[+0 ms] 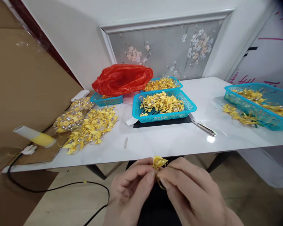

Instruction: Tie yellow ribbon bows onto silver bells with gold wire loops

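My left hand (129, 188) and my right hand (188, 188) meet just below the white table's front edge (169, 147). Both pinch one small yellow ribbon bow (158, 162) between thumb and fingertips, with a thin golden wire hanging under it. A blue basket (190, 108) full of the same yellow bows stands straight ahead on the table. A loose heap of yellow bows (91, 128) lies to its left.
A second blue basket (269, 121) of bows sits at the right, another behind the middle one, and a red plastic bag (122, 78) over a small basket. Metal tweezers (202, 127) lie right of the middle basket. A glue gun (35, 136) and black cable (61, 186) are at the left.
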Motion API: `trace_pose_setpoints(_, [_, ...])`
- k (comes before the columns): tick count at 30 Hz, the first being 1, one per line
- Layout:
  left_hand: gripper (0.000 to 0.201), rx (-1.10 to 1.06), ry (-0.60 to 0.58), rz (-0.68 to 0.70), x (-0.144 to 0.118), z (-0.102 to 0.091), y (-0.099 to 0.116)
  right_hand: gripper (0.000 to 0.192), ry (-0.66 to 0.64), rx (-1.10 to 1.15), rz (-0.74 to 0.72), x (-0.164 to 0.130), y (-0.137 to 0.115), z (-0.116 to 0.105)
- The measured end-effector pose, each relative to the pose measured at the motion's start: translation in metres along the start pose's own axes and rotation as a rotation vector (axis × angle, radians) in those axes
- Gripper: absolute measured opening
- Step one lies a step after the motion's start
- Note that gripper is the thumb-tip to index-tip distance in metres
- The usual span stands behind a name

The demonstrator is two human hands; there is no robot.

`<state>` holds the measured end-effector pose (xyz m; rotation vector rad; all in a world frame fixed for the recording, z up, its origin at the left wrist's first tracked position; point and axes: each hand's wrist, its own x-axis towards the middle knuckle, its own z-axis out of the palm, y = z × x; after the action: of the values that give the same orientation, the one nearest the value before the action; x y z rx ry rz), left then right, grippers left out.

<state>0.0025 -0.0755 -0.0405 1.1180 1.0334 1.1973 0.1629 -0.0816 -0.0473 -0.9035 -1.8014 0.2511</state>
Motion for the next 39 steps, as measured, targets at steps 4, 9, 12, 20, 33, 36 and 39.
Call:
trace_pose_setpoints(4, [0.010, 0.026, -0.019, 0.031, 0.000, 0.002, 0.003, 0.017, -0.043, 0.066, 0.056, 0.006, 0.000, -0.005])
trace_pose_setpoints(9, [0.016, 0.277, 0.003, 0.190, -0.001, 0.011, 0.014, 0.022, -0.068, -0.007, -0.004, 0.012, 0.005, -0.013])
trace_pose_setpoints(12, [0.020, 0.429, 0.015, 0.316, -0.002, 0.014, 0.018, 0.022, -0.101, -0.153, -0.135, 0.015, 0.010, -0.016])
trace_pose_setpoints(20, [0.015, 0.391, -0.015, 0.225, -0.002, 0.007, 0.010, 0.021, -0.044, -0.188, -0.170, 0.013, 0.018, -0.014])
trace_pose_setpoints(33, [0.020, 0.284, 0.009, 0.158, -0.004, 0.004, 0.009, 0.019, -0.070, 0.132, 0.072, 0.006, 0.008, -0.014])
trace_pose_setpoints(36, [0.021, 0.247, -0.010, 0.144, -0.004, 0.006, 0.010, 0.018, -0.071, 0.163, 0.082, 0.006, 0.008, -0.013])
trace_pose_setpoints(39, [0.014, 0.177, 0.062, 0.105, -0.006, 0.013, 0.012, 0.018, -0.079, 0.171, 0.083, 0.006, 0.008, -0.011])
